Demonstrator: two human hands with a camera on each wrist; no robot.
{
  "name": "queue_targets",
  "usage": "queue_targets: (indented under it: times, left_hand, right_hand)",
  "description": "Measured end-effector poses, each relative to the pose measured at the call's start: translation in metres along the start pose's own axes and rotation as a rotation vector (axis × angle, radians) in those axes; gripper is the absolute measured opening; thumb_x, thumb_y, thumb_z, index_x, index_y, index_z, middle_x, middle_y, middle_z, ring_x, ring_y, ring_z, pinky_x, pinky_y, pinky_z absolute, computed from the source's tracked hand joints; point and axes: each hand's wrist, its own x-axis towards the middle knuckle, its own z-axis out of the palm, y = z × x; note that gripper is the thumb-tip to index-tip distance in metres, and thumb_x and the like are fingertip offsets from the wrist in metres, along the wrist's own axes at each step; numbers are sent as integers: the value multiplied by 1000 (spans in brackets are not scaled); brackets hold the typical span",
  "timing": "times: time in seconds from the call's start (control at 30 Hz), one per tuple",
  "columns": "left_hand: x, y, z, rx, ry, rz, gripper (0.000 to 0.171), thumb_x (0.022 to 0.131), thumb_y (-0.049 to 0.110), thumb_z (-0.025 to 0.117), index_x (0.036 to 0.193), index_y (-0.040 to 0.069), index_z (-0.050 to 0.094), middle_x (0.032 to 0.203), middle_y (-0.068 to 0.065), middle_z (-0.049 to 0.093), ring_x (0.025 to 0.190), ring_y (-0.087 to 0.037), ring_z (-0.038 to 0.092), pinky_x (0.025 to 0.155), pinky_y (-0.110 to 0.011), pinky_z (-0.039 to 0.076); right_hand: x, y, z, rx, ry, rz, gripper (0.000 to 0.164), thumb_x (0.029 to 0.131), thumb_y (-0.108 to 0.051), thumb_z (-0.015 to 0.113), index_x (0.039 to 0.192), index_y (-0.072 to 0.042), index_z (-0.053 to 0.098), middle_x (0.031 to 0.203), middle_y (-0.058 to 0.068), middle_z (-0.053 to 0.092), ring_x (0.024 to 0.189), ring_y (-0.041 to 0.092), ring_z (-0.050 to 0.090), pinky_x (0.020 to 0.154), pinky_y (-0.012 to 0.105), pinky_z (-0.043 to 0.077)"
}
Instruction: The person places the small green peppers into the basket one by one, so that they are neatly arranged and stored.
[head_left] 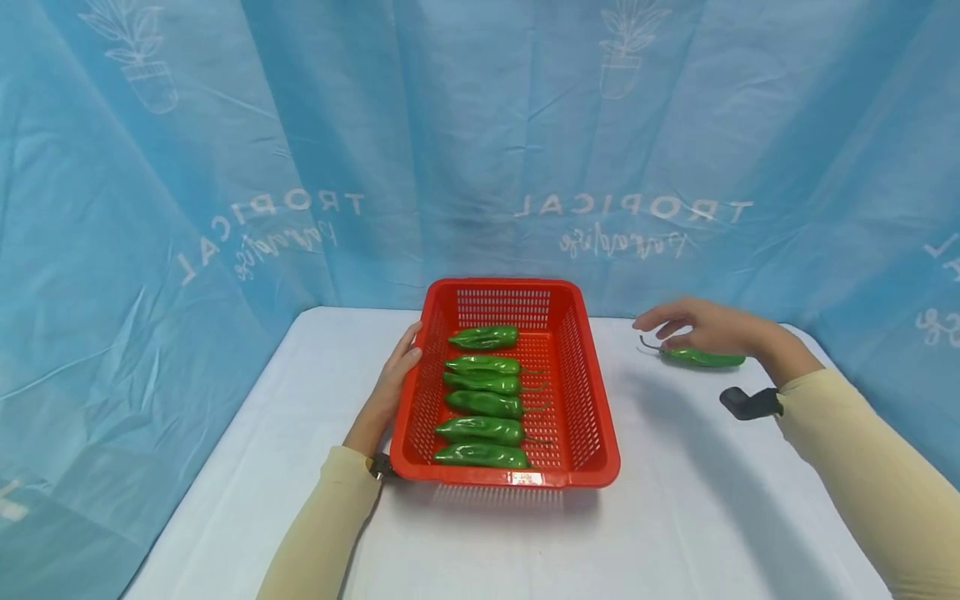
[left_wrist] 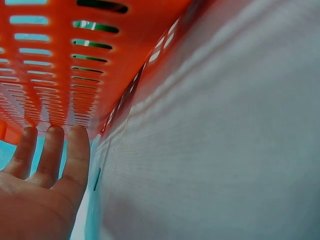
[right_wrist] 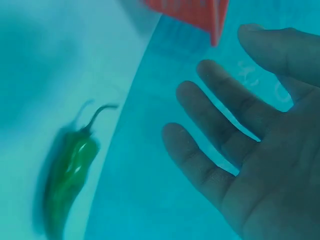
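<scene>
A red plastic basket (head_left: 592, 417) with slotted walls holds several green peppers (head_left: 483, 404), laid in a column along its left half. My left hand (head_left: 395, 371) touches the outside of the basket's left wall. In the left wrist view its fingers (left_wrist: 76, 160) are fairly straight, with their tips against the slotted side. One more green pepper (head_left: 701, 357) lies on the table at the right, its thin stem pointing left. Above this pepper is my right hand (head_left: 693, 325), holding nothing. The right wrist view shows a gap between its spread fingers (right_wrist: 200, 162) and the pepper (right_wrist: 72, 175).
A white cloth (head_left: 480, 550) covers the table. Blue printed curtains (head_left: 480, 150) hang behind it and at both sides. The basket stands near the middle, toward the table's back edge. A dark band (head_left: 750, 403) is on the right wrist.
</scene>
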Motion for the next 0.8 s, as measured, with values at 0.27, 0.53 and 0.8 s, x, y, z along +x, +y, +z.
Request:
queue_targets:
  times: [0.27, 0.53, 0.8]
  left_hand:
    - [1, -1, 0, 5, 0, -3, 52, 107, 25, 33, 157, 32, 21, 154, -22, 32, 123, -24, 59, 93, -38, 59]
    - [1, -2, -1, 10, 8, -7, 52, 107, 24, 32, 156, 32, 22, 154, -23, 32, 125, -28, 58, 93, -40, 58]
    - [0, 0, 1, -2, -4, 9, 52, 107, 24, 33, 157, 30, 22, 153, -25, 31, 125, -28, 58, 94, -40, 58]
  right_hand:
    - [-16, 18, 3, 20, 35, 10, 42, 94, -6, 61, 135, -13, 59, 136, 16, 61, 116, 34, 64, 97, 53, 55]
    - [-15, 18, 6, 4, 59, 26, 40, 94, -12, 63, 134, -15, 61, 134, 15, 63, 114, 32, 65, 98, 58, 53]
    - [-11, 22, 12, -38, 80, 89, 42, 95, -26, 62, 135, -13, 59, 134, 16, 63, 122, 39, 59, 97, 63, 50]
